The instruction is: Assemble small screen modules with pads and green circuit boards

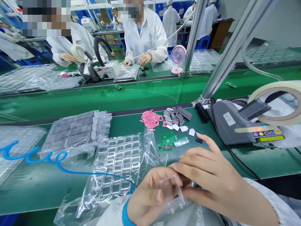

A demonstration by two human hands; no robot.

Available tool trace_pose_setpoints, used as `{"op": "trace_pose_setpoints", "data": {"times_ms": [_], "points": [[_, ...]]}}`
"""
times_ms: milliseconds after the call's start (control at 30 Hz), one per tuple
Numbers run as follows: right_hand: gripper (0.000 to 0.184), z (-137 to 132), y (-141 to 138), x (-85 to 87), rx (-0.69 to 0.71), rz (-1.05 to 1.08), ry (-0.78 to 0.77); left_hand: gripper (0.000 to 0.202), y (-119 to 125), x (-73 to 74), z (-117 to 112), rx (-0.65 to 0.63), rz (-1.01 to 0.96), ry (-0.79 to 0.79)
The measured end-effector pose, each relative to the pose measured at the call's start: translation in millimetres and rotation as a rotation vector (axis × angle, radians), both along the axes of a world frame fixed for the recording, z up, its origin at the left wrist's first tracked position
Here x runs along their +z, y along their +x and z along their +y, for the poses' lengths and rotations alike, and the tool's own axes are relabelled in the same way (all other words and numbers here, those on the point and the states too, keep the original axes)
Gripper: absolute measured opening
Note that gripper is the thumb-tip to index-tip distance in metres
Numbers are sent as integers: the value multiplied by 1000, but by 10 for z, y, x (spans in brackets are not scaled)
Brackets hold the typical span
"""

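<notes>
A small clear plastic case (168, 191) with little hinge loops along its lower edge is held in my left hand (148, 194), thumb in front and fingers curled behind. My right hand (211, 175) closes in from the right, its thumb and fingers at the case's right side; part of that grip is hidden. One finger of this hand is raised, its tip beside a small black square (198, 138). Just beyond my hands lie several green circuit boards (168, 138) and white square pieces (184, 128). A blue band with a coiled blue cord (94, 172) is on my left wrist.
A clear compartment tray (119, 163) lies left of my hands, bagged grey trays (72, 131) behind it. Pink strips (151, 120) and dark grey strips (180, 115) are piled ahead. A tape dispenser (232, 121) stands right. Across the green conveyor (94, 103), co-workers handle parts.
</notes>
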State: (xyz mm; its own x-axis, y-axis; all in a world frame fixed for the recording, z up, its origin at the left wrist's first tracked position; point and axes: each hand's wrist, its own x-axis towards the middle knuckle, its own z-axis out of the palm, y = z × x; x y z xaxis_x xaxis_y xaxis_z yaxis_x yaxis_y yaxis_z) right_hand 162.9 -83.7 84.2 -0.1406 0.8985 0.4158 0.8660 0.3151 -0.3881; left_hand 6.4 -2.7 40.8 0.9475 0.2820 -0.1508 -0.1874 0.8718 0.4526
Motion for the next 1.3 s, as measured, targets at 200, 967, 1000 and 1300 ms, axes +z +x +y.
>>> {"op": "trace_pose_setpoints", "data": {"times_ms": [200, 967, 1000, 1300], "points": [[16, -79, 78, -53, -64, -68, 16, 29, -37, 50, 62, 27, 16, 113], [22, -65, -75, -182, -79, 254, 127, 33, -17, -41, 77, 62, 21, 208], [22, -74, -78, -191, -72, 259, 122, 33, -20, -52, 78, 51, 28, 206], [17, -85, -56, -159, -42, 147, 171, 34, -15, -126, 70, 24, 72, 188]]}}
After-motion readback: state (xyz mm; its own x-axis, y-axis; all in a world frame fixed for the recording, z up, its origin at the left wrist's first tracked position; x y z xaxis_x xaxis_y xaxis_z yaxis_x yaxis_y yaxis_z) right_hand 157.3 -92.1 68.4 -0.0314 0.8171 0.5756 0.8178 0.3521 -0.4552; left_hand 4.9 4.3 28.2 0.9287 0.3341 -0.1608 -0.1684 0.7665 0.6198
